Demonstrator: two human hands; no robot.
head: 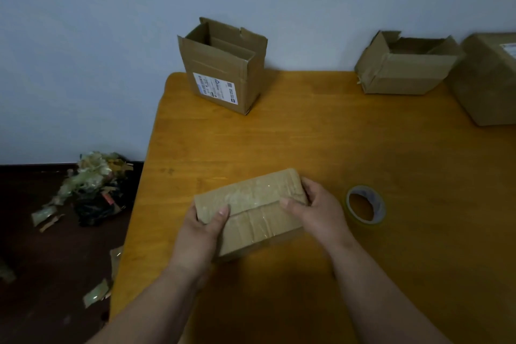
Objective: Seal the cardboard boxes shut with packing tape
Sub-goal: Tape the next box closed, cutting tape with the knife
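- Step, as judged: a small box (252, 211) with tape already glinting across its top seam is gripped at both ends; it reads as being pressed down or checked after taping. Two open boxes at the far edge wait their turn.
- Box lies on the table (321, 137), near the front edge, a bit left of the tape roll (365, 205).
- Left hand (202, 227) grips the box's left end: thumb on top, close by the seam; the other fingers wrap the end and are hidden.
- Right hand (317, 208) grips the right end: thumb pressed on top at the seam, fingers curled round the far corner.
- Roll lies flat just right of the right hand, not touching it; no hand on it.
- Tall open box (223, 70), flaps up, stands well beyond the small box, toward the wall.
- Low open box (405, 67) sits far right of it; a closed box (488, 78) sits just beside that, at the frame edge.
- Next move, likely: set this box aside, free one hand, pull an open one close, fold its flaps flat, then fetch the roll.
- Watch: whether every seam on the small box is covered cannot be told from here.
- Tape scraps (92, 187) lie on the floor, left of the table.
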